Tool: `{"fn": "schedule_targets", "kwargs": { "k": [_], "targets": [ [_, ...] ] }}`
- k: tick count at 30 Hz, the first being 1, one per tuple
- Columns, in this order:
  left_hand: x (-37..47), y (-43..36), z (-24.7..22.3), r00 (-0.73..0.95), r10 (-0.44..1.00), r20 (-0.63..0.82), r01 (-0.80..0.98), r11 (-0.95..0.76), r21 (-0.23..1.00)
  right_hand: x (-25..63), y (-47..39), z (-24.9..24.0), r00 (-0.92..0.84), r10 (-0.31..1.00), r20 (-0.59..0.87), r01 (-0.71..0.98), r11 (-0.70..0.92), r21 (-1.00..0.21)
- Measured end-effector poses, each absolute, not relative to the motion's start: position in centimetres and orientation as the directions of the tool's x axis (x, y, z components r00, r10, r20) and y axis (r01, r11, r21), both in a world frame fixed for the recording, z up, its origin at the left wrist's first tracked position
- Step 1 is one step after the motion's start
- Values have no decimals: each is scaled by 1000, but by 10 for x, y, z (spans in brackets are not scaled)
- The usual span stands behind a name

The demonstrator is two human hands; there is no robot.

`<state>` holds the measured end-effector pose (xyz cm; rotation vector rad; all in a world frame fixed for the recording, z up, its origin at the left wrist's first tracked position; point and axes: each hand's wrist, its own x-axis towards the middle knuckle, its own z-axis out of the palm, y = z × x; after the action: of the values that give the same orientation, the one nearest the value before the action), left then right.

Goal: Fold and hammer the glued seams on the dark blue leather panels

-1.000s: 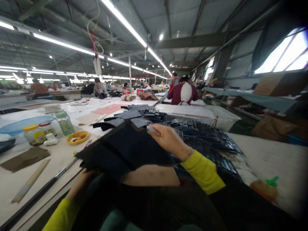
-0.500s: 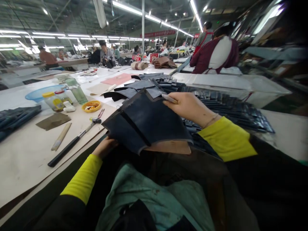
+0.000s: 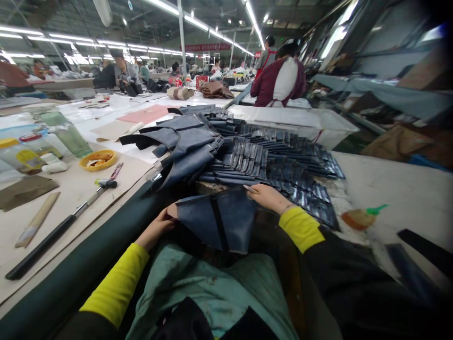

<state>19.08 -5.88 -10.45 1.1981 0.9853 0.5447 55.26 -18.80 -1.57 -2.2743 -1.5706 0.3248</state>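
Over my lap hangs a dark blue leather panel [image 3: 196,219] with a black strip down its middle. My left hand [image 3: 157,229] is closed on its left corner, where a tan underside shows. At the upper right corner is my right hand [image 3: 269,198], its fingers closed around a slim pale tool [image 3: 249,188] whose tip points left. Whether those fingers also pinch the panel is hidden. Just beyond, larger blue leather pieces [image 3: 193,160] lie heaped beside overlapping rows of dark blue strips [image 3: 244,158].
To the left lie a hammer [image 3: 67,224], a wooden stick [image 3: 38,219] and a yellow dish [image 3: 97,160], near jars [image 3: 19,156] and a glass bottle [image 3: 67,134]. A green-tipped glue bottle [image 3: 359,218] lies right. People work farther back, one in maroon [image 3: 276,80].
The view has turned right. Both hands have brought the leather panel lower and nearer my lap, and its face has turned. The pale tool is still in my right hand.
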Motion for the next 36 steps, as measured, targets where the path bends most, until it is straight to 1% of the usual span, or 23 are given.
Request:
{"fn": "schedule_targets", "kwargs": {
  "k": [2, 4, 6, 9, 11, 12, 14, 17, 19, 22, 25, 27, 31, 34, 36],
  "targets": [
    [183, -55, -101, 437, 858, -270, 122, 241, 963, 553, -196, -40, 377, 926, 18, 815, -323, -481],
    [178, -52, -95, 349, 923, -164, 98, 139, 986, 549, -207, -64, 401, 915, 34, 783, -323, -532],
    [179, -52, -88, 300, 952, -64, 101, 35, 994, 541, -221, -87, 444, 893, 69, 719, -308, -623],
    [192, -56, -78, 362, 931, 42, 172, -111, 979, 529, -239, -113, 527, 846, 82, 514, -240, -823],
    [207, -59, -74, 441, 895, 73, 241, -196, 951, 525, -246, -120, 551, 832, 68, 416, -203, -886],
    [216, -61, -72, 476, 875, 93, 267, -245, 932, 526, -247, -120, 553, 830, 75, 419, -200, -886],
    [235, -64, -66, 536, 828, 166, 303, -373, 877, 530, -246, -113, 563, 816, 133, 474, -187, -861],
    [268, -69, -50, 622, 724, 298, 340, -593, 730, 539, -236, -93, 575, 787, 223, 561, -180, -808],
    [291, -73, -38, 700, 642, 313, 357, -694, 625, 544, -227, -83, 580, 783, 227, 578, -199, -792],
    [325, -81, -28, 801, 531, 278, 358, -796, 489, 548, -214, -82, 605, 777, 175, 543, -242, -804],
    [350, -91, -36, 845, 472, 252, 365, -853, 372, 548, -209, -96, 638, 762, 107, 468, -274, -840],
    [359, -96, -50, 867, 444, 225, 365, -875, 320, 547, -211, -108, 653, 756, 48, 400, -290, -870],
    [363, -105, -73, 879, 423, 221, 359, -891, 277, 542, -221, -125, 654, 756, -23, 275, -266, -924],
    [363, -112, -74, 874, 414, 253, 356, -901, 246, 537, -227, -130, 678, 734, -39, 193, -229, -954],
    [365, -120, -68, 886, 363, 289, 312, -927, 207, 532, -229, -132, 703, 710, -45, 137, -197, -971]
  ]
}}
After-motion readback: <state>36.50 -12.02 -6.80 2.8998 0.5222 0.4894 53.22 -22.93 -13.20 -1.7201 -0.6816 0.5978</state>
